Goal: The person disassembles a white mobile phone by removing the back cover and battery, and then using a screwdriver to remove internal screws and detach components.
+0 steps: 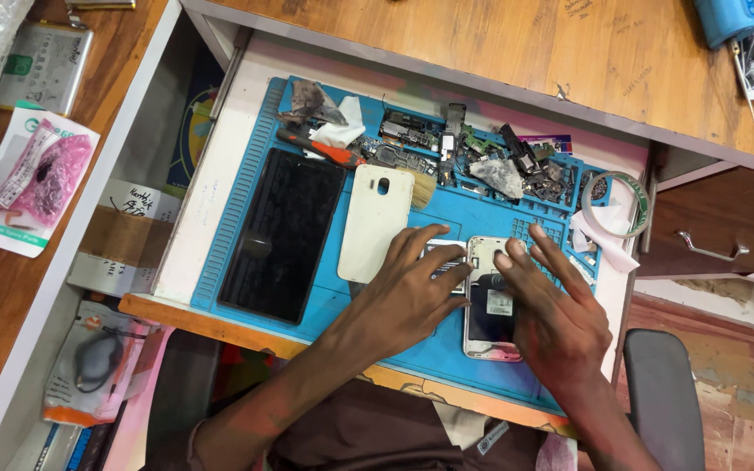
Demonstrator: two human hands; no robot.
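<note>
Two hands pressed on an opened phone, at 5 o'clock on the blue mat.

L hand laid flat, fingers spread, over a metal part beside the phone; R hand fingers splayed, tips pressed on the phone's upper end; nothing pinched. Best handled w/ the body kept steady & light, even pressure near the exposed boards. White back cover & brush at 11 o'clock; black screen panel at 9; loose parts & tweezers at 12; tape roll at 2; edges are crowded, so slips risk scattering bits.
</note>
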